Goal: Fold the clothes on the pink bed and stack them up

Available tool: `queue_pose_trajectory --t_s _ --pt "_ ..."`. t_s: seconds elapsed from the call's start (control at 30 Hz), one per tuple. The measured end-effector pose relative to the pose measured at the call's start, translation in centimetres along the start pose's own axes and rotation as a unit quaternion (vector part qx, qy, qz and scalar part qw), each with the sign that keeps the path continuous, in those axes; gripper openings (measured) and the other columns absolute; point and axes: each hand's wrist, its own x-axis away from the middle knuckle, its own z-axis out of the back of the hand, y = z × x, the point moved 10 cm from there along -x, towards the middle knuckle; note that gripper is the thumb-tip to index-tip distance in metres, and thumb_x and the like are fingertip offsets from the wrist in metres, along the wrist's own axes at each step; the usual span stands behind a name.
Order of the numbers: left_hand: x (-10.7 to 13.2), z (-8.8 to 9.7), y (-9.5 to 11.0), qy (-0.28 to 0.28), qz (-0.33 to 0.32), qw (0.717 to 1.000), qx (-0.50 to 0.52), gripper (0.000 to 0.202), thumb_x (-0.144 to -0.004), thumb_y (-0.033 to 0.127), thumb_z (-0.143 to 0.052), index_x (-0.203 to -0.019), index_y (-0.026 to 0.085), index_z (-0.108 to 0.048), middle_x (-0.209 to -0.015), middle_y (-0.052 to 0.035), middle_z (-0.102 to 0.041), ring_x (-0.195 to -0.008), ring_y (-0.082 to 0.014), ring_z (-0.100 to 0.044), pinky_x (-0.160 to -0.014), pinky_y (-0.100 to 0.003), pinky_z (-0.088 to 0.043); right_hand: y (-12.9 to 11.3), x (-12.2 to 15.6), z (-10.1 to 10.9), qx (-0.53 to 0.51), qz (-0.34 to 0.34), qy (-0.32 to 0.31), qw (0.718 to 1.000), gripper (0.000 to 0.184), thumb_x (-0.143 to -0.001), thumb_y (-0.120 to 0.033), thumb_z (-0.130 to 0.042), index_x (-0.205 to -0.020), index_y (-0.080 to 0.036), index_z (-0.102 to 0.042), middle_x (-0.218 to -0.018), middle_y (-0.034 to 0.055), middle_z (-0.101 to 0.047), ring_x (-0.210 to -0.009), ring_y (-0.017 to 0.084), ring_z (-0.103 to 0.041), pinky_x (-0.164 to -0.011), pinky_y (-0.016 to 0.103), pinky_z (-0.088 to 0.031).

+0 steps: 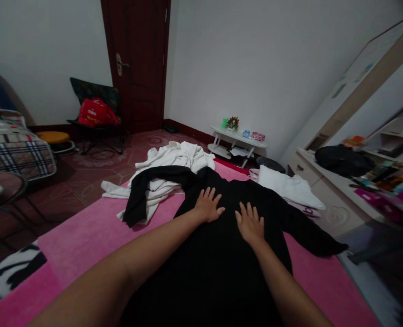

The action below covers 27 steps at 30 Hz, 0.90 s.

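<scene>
A black long-sleeved top (218, 259) lies spread out on a pink blanket (95, 231). Flat on its upper left part rests my left hand (208, 206), fingers spread. My right hand (251, 222) is also open, palm down on the cloth a little to the right. The top's left sleeve bends over a heap of white clothing (177, 156), and the right sleeve stretches out toward the blanket's right edge. Beyond the right shoulder sits a folded white garment (286, 184) on top of other cloth. My forearms cover parts of the top, and its lower end runs out of view.
Past the far edge stands a small white shelf (238, 137) with a potted plant. A dresser (327, 190) carrying a black bag (344, 160) borders the right. At the left are a round table (4, 195), a yellow stool (53, 137) and a chair holding a red bag (97, 112).
</scene>
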Motion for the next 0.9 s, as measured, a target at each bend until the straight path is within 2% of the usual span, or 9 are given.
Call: queue_pose_trajectory --t_s 0.17,0.23,0.3,0.4,0.47,0.53,0.67,0.8,0.9 --pt "6.9 1.6 0.9 -0.074 -0.107 0.99 0.054 0.073 -0.089 0.056 -0.043 -0.147 0.014 -0.033 -0.157 -0.0139 -0.016 -0.145 -0.0296 -0.014 -0.116 -0.045 -0.018 -0.1 0.7 0.4 -0.009 0.012 0.025 1.0 0.057 -0.097 -0.048 -0.023 -0.148 -0.023 -0.033 -0.155 0.0094 -0.027 -0.142 0.031 -0.021 -0.109 0.055 -0.025" --pt "10.1 3.4 0.8 -0.095 -0.158 0.978 0.096 0.059 -0.086 0.048 -0.053 -0.136 0.017 -0.05 -0.151 -0.0118 -0.036 -0.138 -0.0276 -0.035 -0.109 -0.036 -0.032 0.0 0.7 0.4 -0.017 0.016 0.025 0.999 0.057 -0.097 -0.048 -0.024 -0.147 -0.023 -0.034 -0.154 0.0093 -0.028 -0.142 0.031 -0.022 -0.109 0.055 -0.025" --pt "12.7 5.9 -1.0 -0.089 -0.153 0.977 0.118 0.034 -0.089 0.04 -0.05 -0.111 0.021 -0.068 -0.122 -0.007 -0.065 -0.11 -0.0219 -0.061 -0.092 -0.028 -0.045 0.2 0.6 0.4 -0.024 0.016 0.026 0.999 0.057 -0.097 -0.048 -0.025 -0.146 -0.023 -0.035 -0.154 0.0091 -0.029 -0.142 0.03 -0.022 -0.109 0.055 -0.026" --pt "15.1 11.1 -6.8 0.031 -0.025 0.998 0.054 0.029 -0.091 0.037 -0.045 -0.093 0.022 -0.07 -0.087 -0.0038 -0.071 -0.081 -0.0191 -0.065 -0.075 -0.028 -0.047 0.3 0.5 0.6 -0.031 0.016 0.032 0.999 0.057 -0.096 -0.048 -0.026 -0.145 -0.023 -0.037 -0.153 0.0091 -0.03 -0.141 0.03 -0.024 -0.109 0.055 -0.026" --pt "16.8 14.8 -10.6 0.144 0.049 0.988 -0.012 0.026 -0.089 0.037 -0.047 -0.099 0.023 -0.066 -0.099 -0.0053 -0.068 -0.093 -0.0218 -0.062 -0.079 -0.03 -0.046 0.3 0.5 0.6 -0.035 0.015 0.036 0.999 0.057 -0.096 -0.048 -0.026 -0.145 -0.022 -0.037 -0.153 0.0093 -0.031 -0.141 0.03 -0.024 -0.109 0.055 -0.026" --pt "18.1 16.9 -13.8 0.207 0.114 0.969 -0.073 0.032 -0.085 0.04 -0.052 -0.112 0.023 -0.06 -0.115 -0.0081 -0.062 -0.109 -0.0255 -0.056 -0.086 -0.033 -0.046 0.4 0.5 0.6 -0.039 0.014 0.037 0.998 0.057 -0.096 -0.048 -0.026 -0.145 -0.022 -0.038 -0.153 0.0094 -0.031 -0.141 0.03 -0.024 -0.108 0.055 -0.026" --pt "18.7 16.1 -19.2 0.147 0.249 0.949 -0.124 0.062 -0.076 0.054 -0.059 -0.126 0.019 -0.05 -0.115 -0.0143 -0.062 -0.105 -0.0328 -0.059 -0.081 -0.041 -0.048 0.4 0.5 0.5 -0.038 0.021 0.051 0.998 0.055 -0.096 -0.047 -0.029 -0.143 -0.021 -0.041 -0.152 0.0098 -0.033 -0.14 0.03 -0.026 -0.108 0.055 -0.026" --pt "18.0 14.0 -21.6 0.07 0.287 0.951 -0.09 0.042 -0.075 0.049 -0.058 -0.106 0.021 -0.061 -0.096 -0.0105 -0.069 -0.092 -0.031 -0.064 -0.07 -0.035 -0.047 0.6 0.5 0.4 -0.044 0.021 0.059 0.997 0.054 -0.096 -0.047 -0.029 -0.142 -0.021 -0.042 -0.151 0.0092 -0.034 -0.14 0.029 -0.026 -0.109 0.054 -0.026" --pt "16.5 14.7 -22.2 0.067 0.272 0.96 -0.01 0.026 -0.071 0.043 -0.062 -0.084 0.021 -0.067 -0.082 -0.0059 -0.069 -0.082 -0.0256 -0.065 -0.064 -0.028 -0.044 0.7 0.5 0.5 -0.061 0.022 0.058 0.996 0.054 -0.096 -0.047 -0.03 -0.142 -0.021 -0.042 -0.151 0.0092 -0.034 -0.14 0.029 -0.025 -0.109 0.054 -0.025"
